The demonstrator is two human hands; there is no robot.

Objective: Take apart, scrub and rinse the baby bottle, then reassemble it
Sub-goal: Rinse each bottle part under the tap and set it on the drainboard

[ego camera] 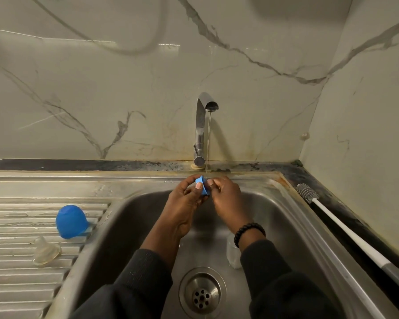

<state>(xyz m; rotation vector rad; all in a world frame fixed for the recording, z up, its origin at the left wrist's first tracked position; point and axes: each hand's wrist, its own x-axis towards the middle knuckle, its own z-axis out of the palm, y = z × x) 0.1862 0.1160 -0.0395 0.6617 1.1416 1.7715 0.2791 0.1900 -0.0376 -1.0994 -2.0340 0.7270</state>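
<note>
Left hand: our left hand (189,192) gripped the small blue plastic screw ring (203,187) of the bottle, thumb curled over its near face and fingers behind it.
Right hand: our right hand (225,194) pinched the ring's other edge with curled fingertips, a black beaded bracelet (249,232) on the wrist.
Why held so: we judged that both hands steadied the ring so the water could run over it.
Water: a thin stream fell from the chrome tap (203,125) and landed just at the ring's upper right edge.
Sink: we worked over the far part of the stainless steel sink basin (274,226), so runoff went to the round drain (202,293).
Bottle body: a clear, pale container (232,252), probably the bottle itself, lay in the basin partly hidden under our right sleeve.
Drainboard: the blue domed plastic cap (72,221) and the clear silicone teat (45,250) sat apart on the ribbed drainboard (14,284) to our left, likely set there to drain.
Brush: the long white-handled bottle brush (346,229) lay on the dark worktop (309,178) at the right, out of use.
Stage: we took this to be rinsing, with reassembly not yet begun.
</note>
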